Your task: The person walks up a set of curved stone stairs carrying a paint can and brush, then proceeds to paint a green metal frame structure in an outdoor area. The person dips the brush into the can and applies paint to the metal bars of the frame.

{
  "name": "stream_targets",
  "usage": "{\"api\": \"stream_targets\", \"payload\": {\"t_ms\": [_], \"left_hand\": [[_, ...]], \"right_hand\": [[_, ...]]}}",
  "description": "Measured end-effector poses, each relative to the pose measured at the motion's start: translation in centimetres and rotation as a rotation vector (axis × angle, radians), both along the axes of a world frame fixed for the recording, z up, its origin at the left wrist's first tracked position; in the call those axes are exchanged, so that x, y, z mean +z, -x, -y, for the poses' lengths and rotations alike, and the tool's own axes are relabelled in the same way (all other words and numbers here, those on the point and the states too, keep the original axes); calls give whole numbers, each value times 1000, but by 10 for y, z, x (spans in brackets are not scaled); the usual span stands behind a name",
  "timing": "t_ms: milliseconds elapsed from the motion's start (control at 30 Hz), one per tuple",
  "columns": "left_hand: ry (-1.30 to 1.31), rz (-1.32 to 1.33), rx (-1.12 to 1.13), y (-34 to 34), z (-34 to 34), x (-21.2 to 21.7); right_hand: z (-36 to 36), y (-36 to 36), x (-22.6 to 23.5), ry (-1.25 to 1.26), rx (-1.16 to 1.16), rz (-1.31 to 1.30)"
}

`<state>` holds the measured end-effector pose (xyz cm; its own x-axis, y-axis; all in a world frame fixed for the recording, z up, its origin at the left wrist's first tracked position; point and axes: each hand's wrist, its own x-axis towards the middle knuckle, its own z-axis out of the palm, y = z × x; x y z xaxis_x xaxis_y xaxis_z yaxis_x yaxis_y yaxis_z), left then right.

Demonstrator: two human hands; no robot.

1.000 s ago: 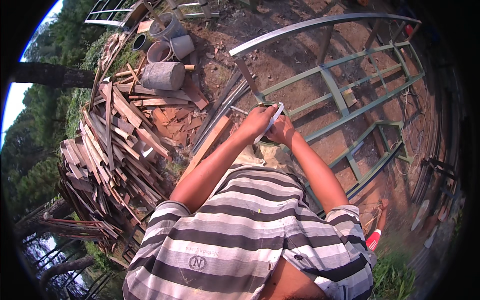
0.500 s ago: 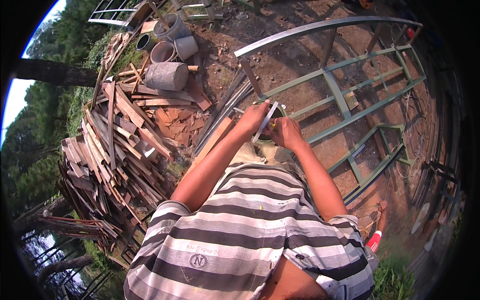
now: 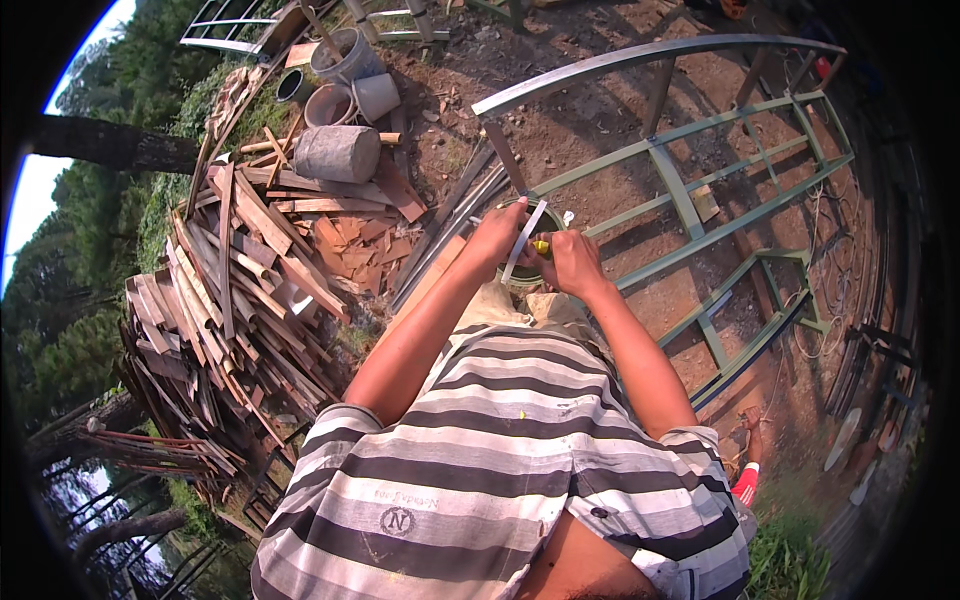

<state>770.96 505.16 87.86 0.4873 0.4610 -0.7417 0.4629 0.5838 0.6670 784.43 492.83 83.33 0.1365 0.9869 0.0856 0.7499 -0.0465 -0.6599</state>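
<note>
My left hand (image 3: 497, 235) is closed, with its fingers gripping a thin white strip (image 3: 525, 240) that slants between my two hands. Close beside it, my right hand (image 3: 574, 264) curls around a small yellow object (image 3: 541, 246); only a bit of it shows, so its kind is unclear. Under both hands is a round container with a dark green rim (image 3: 563, 214), in front of my tan trousers (image 3: 545, 309). My hands and the strip hide much of the container, and its contents cannot be made out.
Green metal frames (image 3: 672, 185) lie to the right, below a long silvery rail (image 3: 600, 75) on posts. Scrap wood (image 3: 225, 270) is heaped at left, near several buckets (image 3: 345, 55) and a grey cylindrical block (image 3: 337, 153). Another person's hand (image 3: 751, 420) shows at lower right.
The white strip has shifted slightly left. More of the yellow object shows by my right hand. The other person's hand has moved a little left and down.
</note>
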Motion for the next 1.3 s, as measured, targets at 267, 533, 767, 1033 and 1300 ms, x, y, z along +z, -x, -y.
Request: {"api": "stream_targets", "payload": {"t_ms": [267, 533, 767, 1033, 1300], "left_hand": [[-9, 2, 1, 4, 0, -1], [22, -23, 42, 14, -2, -3], [72, -4, 202, 20, -7, 11], [105, 140, 418, 63, -32, -9], [202, 142, 733, 130, -71, -30]], "right_hand": [[4, 3, 9, 34, -97, -83], [21, -9, 15, -111, -477, -547], [43, -33, -16, -157, -772, -1355], [9, -23, -12, -250, -660, -1547], [-113, -38, -17, -382, -652, -1333]]}}
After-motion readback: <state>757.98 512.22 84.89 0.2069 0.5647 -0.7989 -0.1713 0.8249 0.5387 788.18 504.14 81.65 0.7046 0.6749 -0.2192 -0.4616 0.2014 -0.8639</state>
